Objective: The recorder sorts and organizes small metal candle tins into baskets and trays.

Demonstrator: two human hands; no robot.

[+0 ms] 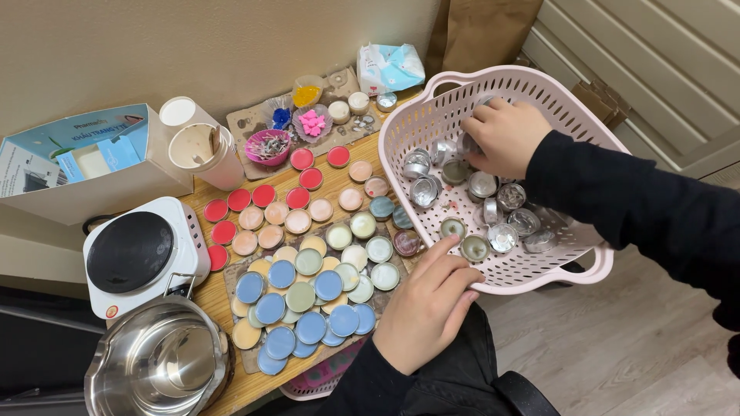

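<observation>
In the upper right of the frame, the right hand (pixel 505 137) reaches into the pink basket (pixel 574 115), grip narrow on empty metal cups (pixel 462 146) directly beneath; the left hand (pixel 428 304) steadies the rim, fingers loosely spread.

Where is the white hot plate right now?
In the head view, the white hot plate sits at the table's left edge, between the steel pot and the cardboard box.

Left hand (pixel 426 310): near centre, palm down, fingers (pixel 447 258) extended together and pointing far-right, thumb tucked alongside; dark sleeve runs back to the near edge. Right hand (pixel 505 136): far right, back of hand up, knuckles raised, fingers curled downward and leftward, tips hidden. Right forearm, dark-sleeved, extends to the right edge.
</observation>
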